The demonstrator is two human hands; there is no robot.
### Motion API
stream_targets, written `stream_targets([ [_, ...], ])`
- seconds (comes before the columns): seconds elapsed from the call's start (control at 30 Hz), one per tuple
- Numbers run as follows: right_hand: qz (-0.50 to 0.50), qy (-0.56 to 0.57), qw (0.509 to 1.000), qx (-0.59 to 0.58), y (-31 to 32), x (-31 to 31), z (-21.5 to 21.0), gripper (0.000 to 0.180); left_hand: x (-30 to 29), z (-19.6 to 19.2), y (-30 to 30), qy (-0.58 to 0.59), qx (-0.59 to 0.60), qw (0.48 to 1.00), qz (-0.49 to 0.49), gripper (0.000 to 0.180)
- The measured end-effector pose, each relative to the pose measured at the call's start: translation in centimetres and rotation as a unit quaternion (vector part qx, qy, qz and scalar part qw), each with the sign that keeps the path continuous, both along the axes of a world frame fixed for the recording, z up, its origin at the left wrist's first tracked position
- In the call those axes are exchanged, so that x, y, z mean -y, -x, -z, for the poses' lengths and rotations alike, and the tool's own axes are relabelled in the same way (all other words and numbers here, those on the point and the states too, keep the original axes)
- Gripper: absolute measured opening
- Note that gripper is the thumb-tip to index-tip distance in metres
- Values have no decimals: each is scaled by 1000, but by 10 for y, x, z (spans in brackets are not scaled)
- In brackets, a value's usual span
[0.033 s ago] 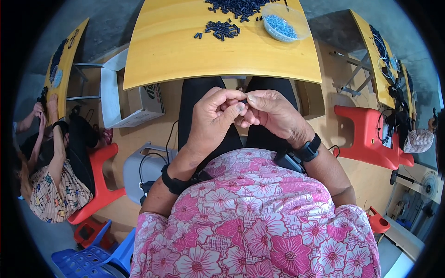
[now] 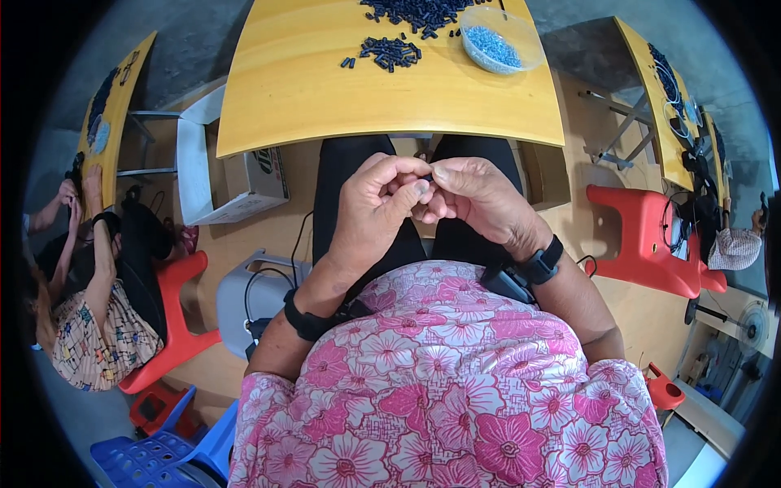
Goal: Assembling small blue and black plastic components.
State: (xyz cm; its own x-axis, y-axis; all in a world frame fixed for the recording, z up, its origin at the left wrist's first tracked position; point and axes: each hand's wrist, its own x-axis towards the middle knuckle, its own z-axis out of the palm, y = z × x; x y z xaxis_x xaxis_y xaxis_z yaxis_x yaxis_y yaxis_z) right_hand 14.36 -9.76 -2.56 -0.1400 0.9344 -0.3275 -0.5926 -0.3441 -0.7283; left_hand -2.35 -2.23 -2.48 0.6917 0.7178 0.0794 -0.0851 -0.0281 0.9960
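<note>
Over my lap, just below the table's near edge, both my hands meet with fingertips pinched together. Between them shows a bit of a small dark piece (image 2: 428,178), mostly covered by the fingers. My left hand (image 2: 379,199) has its thumb and forefinger on it. My right hand (image 2: 482,195) pinches from the other side, thumb on top and the other fingers curled beneath. On the yellow table (image 2: 325,106) lie a small pile of short dark cylinders (image 2: 392,54) and a larger heap of dark cylinders (image 2: 423,11). A clear round bowl (image 2: 533,57) holds tiny light-blue pieces (image 2: 493,47).
Under the table at left stands an open white carton (image 2: 236,207); another box (image 2: 545,175) is at right. Around me are a grey stool (image 2: 244,285), a red stool (image 2: 643,236) and a blue plastic chair (image 2: 163,447). A co-worker (image 2: 98,325) sits at left by another table.
</note>
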Motion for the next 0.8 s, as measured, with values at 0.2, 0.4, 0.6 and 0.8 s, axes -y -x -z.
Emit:
stream_targets([
  [0.2,11,14,999,33,1,-1,-2,39,1,0,-1,106,7,994,-2,11],
  [0.4,6,35,999,30,1,-1,-5,41,2,-3,-2,84,-3,996,-18,11],
  [0.6,-16,25,1000,-4,0,-1,-1,38,4,6,1,76,-38,996,-29,14],
  [0.8,-9,38,999,-28,0,-2,2,36,3,-2,-1,108,-20,994,-29,11],
])
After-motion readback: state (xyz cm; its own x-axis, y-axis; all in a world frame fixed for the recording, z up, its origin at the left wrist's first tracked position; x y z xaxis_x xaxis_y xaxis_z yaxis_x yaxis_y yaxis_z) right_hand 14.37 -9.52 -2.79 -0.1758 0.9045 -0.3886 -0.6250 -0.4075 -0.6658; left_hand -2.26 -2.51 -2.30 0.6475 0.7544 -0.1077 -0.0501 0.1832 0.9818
